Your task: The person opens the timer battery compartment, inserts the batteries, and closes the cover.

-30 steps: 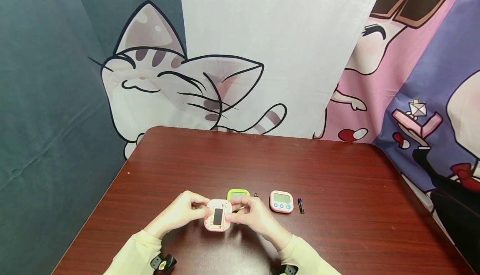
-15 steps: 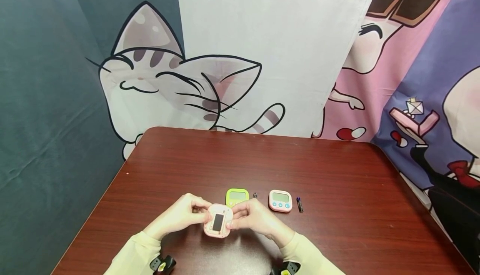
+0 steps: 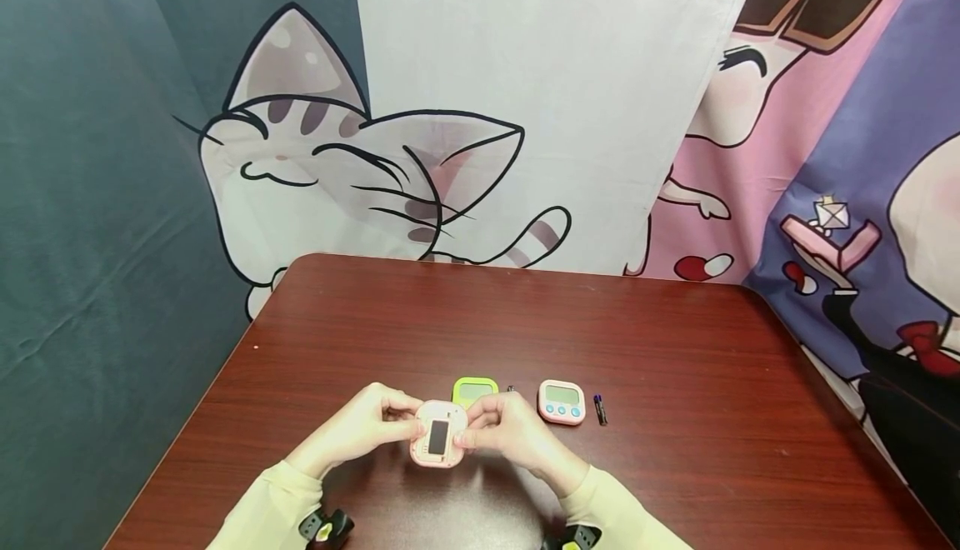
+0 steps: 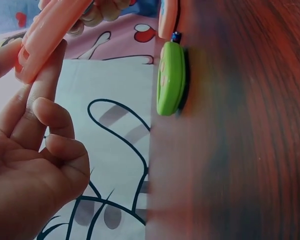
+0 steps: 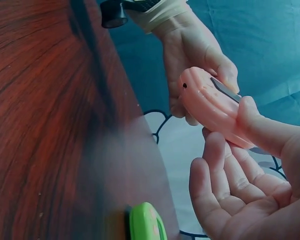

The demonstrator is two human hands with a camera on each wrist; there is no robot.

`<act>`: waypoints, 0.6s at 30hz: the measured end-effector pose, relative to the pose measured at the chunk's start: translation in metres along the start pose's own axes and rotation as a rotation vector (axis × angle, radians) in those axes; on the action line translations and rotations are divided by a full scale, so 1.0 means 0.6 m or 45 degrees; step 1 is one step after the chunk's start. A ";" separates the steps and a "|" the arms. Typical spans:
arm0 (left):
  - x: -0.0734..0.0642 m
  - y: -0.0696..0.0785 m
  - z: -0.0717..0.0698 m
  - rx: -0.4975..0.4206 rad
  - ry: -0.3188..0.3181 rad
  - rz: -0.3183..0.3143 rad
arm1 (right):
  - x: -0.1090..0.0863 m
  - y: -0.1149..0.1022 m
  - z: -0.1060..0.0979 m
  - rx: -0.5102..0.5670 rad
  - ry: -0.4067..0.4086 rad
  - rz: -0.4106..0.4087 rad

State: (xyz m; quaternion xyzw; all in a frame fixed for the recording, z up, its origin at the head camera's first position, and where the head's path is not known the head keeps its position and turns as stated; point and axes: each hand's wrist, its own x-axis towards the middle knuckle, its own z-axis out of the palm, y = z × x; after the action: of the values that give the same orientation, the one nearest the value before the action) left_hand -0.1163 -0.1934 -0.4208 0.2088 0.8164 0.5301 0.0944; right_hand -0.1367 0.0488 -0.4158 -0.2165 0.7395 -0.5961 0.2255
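Between both hands, above the table, is a pink digital timer (image 3: 438, 458). Its back faces up in the head view and bears a dark rectangular strip. My left hand (image 3: 367, 421) pinches its left edge between thumb and fingers. On the opposite edge my right hand (image 3: 517, 437) pinches it likewise. The right wrist view shows the timer (image 5: 210, 107) edge-on, with the right thumb on its back and fingers beneath. Part of a lime green timer (image 3: 474, 388) shows just behind the held one; the right hand hides some of it.
A second pink timer (image 3: 561, 402) lies face up to the right, with blue buttons. Beside it is a small dark cylinder with a blue end (image 3: 601, 410). Another small dark item (image 3: 511, 388) lies between the timers. The brown table (image 3: 675, 467) ends at printed cloth hangings (image 3: 585, 117).
The pink timer dips slightly and tilts, then comes back up a little, with both hands still pinching its edges. The things on the table stay in place.
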 end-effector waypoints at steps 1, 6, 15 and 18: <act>0.000 0.001 -0.001 -0.013 -0.002 0.002 | 0.000 -0.001 0.000 -0.008 0.008 -0.004; -0.002 0.003 -0.002 -0.056 -0.003 0.004 | 0.002 -0.005 0.002 -0.032 0.027 -0.013; -0.002 0.005 0.001 -0.082 0.038 -0.052 | 0.002 -0.011 0.005 -0.106 0.087 -0.012; -0.003 0.005 0.004 -0.084 0.052 -0.064 | 0.003 -0.012 0.004 -0.146 0.095 -0.028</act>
State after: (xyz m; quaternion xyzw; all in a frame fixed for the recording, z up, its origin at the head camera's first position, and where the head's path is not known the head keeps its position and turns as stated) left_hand -0.1130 -0.1911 -0.4191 0.1742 0.8052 0.5583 0.0978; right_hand -0.1364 0.0444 -0.4096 -0.2148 0.7780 -0.5628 0.1786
